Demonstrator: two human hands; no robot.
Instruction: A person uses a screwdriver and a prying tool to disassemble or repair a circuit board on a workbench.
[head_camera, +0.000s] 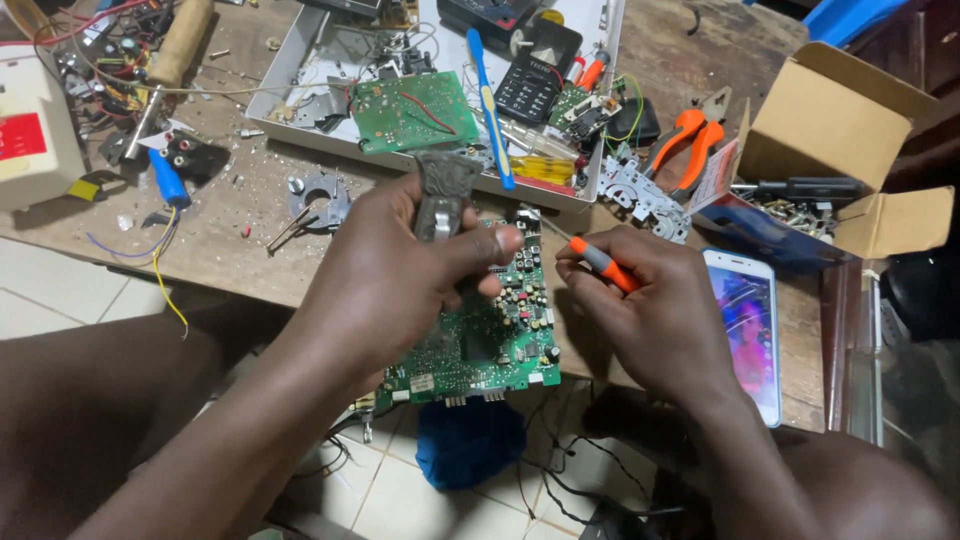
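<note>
The left hand is wrapped tight around a grey metal part and, by the look of it, pins the top edge of the green circuit board as well, fingers curled shut with the thumb pressed across the front. That board sits upright-ish between the two hands, tilted out over the near edge of the wooden table, its lower edge hanging above a blue cloth bundle on the tiled floor. The right hand pinches a slim screwdriver with an orange grip, fingers closed snugly on the handle, and the thin shaft angles up and left toward the board's top right corner; whether the tip is seated in a screw is too small to tell. So the board is already out of any casing and bare in the hands, which I judge puts the work well past opening up, while the fine work at that corner looks to be in hand and not finished. Plenty lies about: a white tray with a second green board, orange-handled pliers, an open cardboard box of bits, and a lit phone just beside the right hand.
</note>
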